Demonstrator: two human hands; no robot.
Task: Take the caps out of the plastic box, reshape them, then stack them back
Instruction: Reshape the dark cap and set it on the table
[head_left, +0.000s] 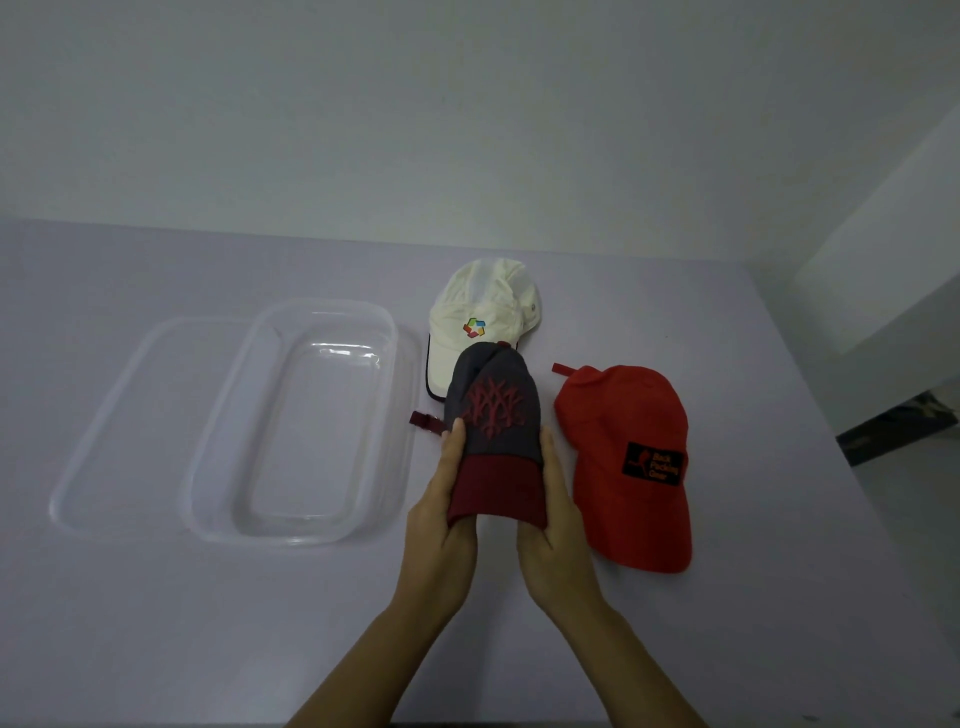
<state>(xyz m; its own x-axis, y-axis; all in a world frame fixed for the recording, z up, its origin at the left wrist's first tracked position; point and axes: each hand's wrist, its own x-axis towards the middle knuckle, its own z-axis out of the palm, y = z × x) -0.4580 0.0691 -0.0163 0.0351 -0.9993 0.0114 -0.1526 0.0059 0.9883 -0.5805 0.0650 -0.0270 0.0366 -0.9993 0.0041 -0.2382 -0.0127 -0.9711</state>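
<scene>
A grey cap with a dark red brim and red embroidery (496, 415) is held up over the table, brim toward me. My left hand (441, 519) grips its left side and my right hand (556, 525) grips its right side, thumbs on top. Behind it a white cap with a coloured logo (483, 317) lies on the table, partly hidden by the grey cap. To the right lies a red cap with a black patch (628, 457). The clear plastic box (223, 415) sits at the left with nothing inside.
The box's clear lid (98, 431) lies under or beside the box at its left. The table (208, 623) is pale lilac; its right edge runs diagonally at the far right, with floor beyond. A white wall stands behind.
</scene>
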